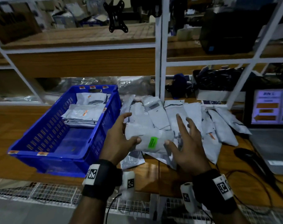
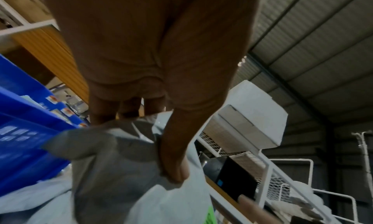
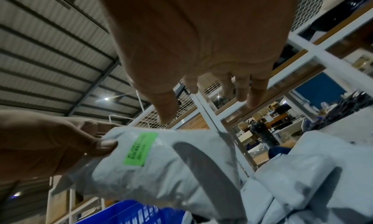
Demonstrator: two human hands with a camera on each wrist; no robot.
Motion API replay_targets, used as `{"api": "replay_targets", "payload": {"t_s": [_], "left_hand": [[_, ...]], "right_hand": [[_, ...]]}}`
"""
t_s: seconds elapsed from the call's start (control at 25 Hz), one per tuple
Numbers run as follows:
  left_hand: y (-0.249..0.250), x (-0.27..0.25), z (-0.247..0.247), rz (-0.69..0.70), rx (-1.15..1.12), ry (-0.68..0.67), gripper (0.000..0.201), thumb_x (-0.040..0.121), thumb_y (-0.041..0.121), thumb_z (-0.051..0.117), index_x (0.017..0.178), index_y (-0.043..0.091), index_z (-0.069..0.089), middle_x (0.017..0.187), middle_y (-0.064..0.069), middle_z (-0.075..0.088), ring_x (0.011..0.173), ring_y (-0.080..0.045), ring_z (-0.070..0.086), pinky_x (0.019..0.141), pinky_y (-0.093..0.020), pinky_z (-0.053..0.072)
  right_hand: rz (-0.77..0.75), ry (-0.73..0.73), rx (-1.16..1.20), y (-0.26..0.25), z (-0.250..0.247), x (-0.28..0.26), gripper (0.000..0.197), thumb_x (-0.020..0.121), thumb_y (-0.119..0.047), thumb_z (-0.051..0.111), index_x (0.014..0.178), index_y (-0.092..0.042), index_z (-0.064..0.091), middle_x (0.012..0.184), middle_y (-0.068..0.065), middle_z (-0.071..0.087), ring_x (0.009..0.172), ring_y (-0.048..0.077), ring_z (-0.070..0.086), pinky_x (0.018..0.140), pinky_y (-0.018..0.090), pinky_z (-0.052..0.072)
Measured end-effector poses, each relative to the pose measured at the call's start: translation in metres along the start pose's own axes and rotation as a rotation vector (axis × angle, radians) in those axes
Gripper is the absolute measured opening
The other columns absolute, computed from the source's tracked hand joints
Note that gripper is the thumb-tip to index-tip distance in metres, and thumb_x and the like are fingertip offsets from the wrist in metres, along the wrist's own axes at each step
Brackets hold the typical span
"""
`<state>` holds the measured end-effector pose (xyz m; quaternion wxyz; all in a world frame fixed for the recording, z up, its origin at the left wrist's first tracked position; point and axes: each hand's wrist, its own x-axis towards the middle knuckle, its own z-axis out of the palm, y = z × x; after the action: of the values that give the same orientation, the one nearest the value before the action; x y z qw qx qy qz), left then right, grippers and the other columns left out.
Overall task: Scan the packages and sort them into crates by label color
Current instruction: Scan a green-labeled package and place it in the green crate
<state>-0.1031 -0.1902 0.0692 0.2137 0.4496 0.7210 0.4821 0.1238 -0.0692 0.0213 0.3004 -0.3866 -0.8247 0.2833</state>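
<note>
wood bench: left hand [image 1: 121, 139] fingers pinch green-label pkg [image 1: 152, 139]; right hand [image 1: 187, 143] fingers spread beside.

My right hand [image 3: 201, 41]: fingers spread and loose, just above the grey package [image 3: 161, 171], holding nothing. My left hand [image 3: 50, 146]: thumb pinching that package's left edge beside its green label [image 3: 140, 149]. Further grey packages [image 3: 315, 176] right of it; blue crate [image 3: 129, 211] below.
</note>
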Motion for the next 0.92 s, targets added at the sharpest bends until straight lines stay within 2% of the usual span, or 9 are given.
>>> {"api": "replay_targets", "payload": {"t_s": [0.08, 0.16, 0.24, 0.32, 0.4, 0.52, 0.6, 0.8, 0.92], "left_hand": [[0.02, 0.003, 0.009, 0.053, -0.048, -0.104, 0.086, 0.082, 0.005, 0.088, 0.148, 0.04, 0.046, 0.112, 0.008, 0.073, 0.101, 0.002, 0.07, 0.073, -0.023, 0.062], [0.038, 0.008, 0.028, 0.106, -0.1, -0.155, 0.087, 0.084, 0.008, 0.087, 0.151, 0.041, 0.044, 0.116, 0.007, 0.073, 0.105, -0.005, 0.071, 0.079, -0.029, 0.064], [0.05, 0.013, 0.058, 0.172, -0.125, -0.051, 0.083, 0.085, 0.013, 0.088, 0.151, 0.04, 0.045, 0.127, 0.01, 0.068, 0.113, -0.009, 0.068, 0.087, -0.035, 0.063], [0.06, 0.015, 0.102, 0.183, -0.149, 0.144, 0.077, 0.087, 0.024, 0.087, 0.151, 0.035, 0.046, 0.139, 0.014, 0.061, 0.121, -0.007, 0.064, 0.095, -0.034, 0.059], [0.063, 0.014, 0.149, 0.067, -0.215, 0.22, 0.076, 0.087, 0.044, 0.085, 0.152, 0.033, 0.047, 0.141, 0.013, 0.06, 0.122, -0.006, 0.063, 0.097, -0.032, 0.058], [0.059, 0.016, 0.22, -0.162, -0.432, -0.015, 0.062, 0.088, 0.06, 0.077, 0.133, 0.019, 0.067, 0.124, 0.0, 0.076, 0.115, -0.024, 0.072, 0.096, -0.053, 0.061], [0.058, 0.015, 0.262, -0.152, -0.429, -0.035, 0.058, 0.09, 0.065, 0.072, 0.118, 0.014, 0.074, 0.113, -0.007, 0.079, 0.109, -0.03, 0.074, 0.094, -0.059, 0.06], [0.061, 0.018, 0.328, -0.209, -0.423, 0.086, 0.079, 0.085, 0.074, 0.071, 0.106, -0.001, 0.06, 0.1, -0.027, 0.067, 0.093, -0.035, 0.072, 0.083, -0.066, 0.06], [0.067, 0.025, 0.348, -0.221, -0.444, 0.119, 0.082, 0.081, 0.078, 0.072, 0.096, 0.0, 0.055, 0.087, -0.018, 0.062, 0.083, -0.03, 0.066, 0.089, -0.066, 0.056]], "right_hand": [[0.006, -0.111, -0.105, 0.015, -0.016, -0.004, 0.085, 0.095, -0.056, 0.064, 0.16, -0.052, 0.01, 0.171, -0.007, 0.012, 0.156, 0.02, 0.011, 0.123, 0.047, 0.019], [-0.002, -0.198, 0.0, 0.034, -0.031, -0.007, 0.071, 0.091, -0.061, 0.065, 0.154, -0.048, 0.036, 0.158, -0.008, 0.044, 0.145, 0.019, 0.038, 0.118, 0.048, 0.035], [0.041, -0.175, 0.196, 0.053, -0.046, -0.013, 0.054, 0.082, -0.066, 0.068, 0.129, -0.041, 0.063, 0.125, -0.015, 0.069, 0.115, 0.007, 0.064, 0.097, 0.047, 0.054], [0.129, -0.137, 0.283, 0.077, -0.069, -0.019, 0.049, 0.078, -0.068, 0.069, 0.116, -0.036, 0.068, 0.109, -0.016, 0.073, 0.1, 0.003, 0.068, 0.087, 0.045, 0.059], [0.185, -0.095, 0.326, 0.098, -0.095, -0.027, 0.048, 0.08, -0.066, 0.072, 0.115, -0.035, 0.068, 0.109, -0.016, 0.074, 0.101, 0.003, 0.069, 0.087, 0.042, 0.06], [0.207, -0.084, 0.35, 0.126, -0.135, -0.042, 0.023, 0.085, -0.047, 0.08, 0.102, -0.036, 0.071, 0.099, -0.027, 0.074, 0.095, -0.005, 0.069, 0.081, 0.022, 0.058], [0.229, -0.063, 0.307, 0.154, -0.16, -0.049, 0.007, 0.089, -0.039, 0.079, 0.093, -0.035, 0.075, 0.093, -0.03, 0.074, 0.091, -0.009, 0.068, 0.077, 0.018, 0.056], [0.509, -0.028, -0.148, 0.269, -0.185, -0.05, 0.029, 0.097, -0.052, 0.057, 0.106, -0.028, 0.069, 0.105, 0.003, 0.073, 0.099, 0.028, 0.068, 0.081, 0.039, 0.055], [0.605, -0.179, -0.205, 0.311, -0.178, -0.042, 0.035, 0.097, -0.051, 0.057, 0.111, -0.02, 0.063, 0.113, 0.011, 0.069, 0.105, 0.033, 0.065, 0.084, 0.038, 0.052]]}}
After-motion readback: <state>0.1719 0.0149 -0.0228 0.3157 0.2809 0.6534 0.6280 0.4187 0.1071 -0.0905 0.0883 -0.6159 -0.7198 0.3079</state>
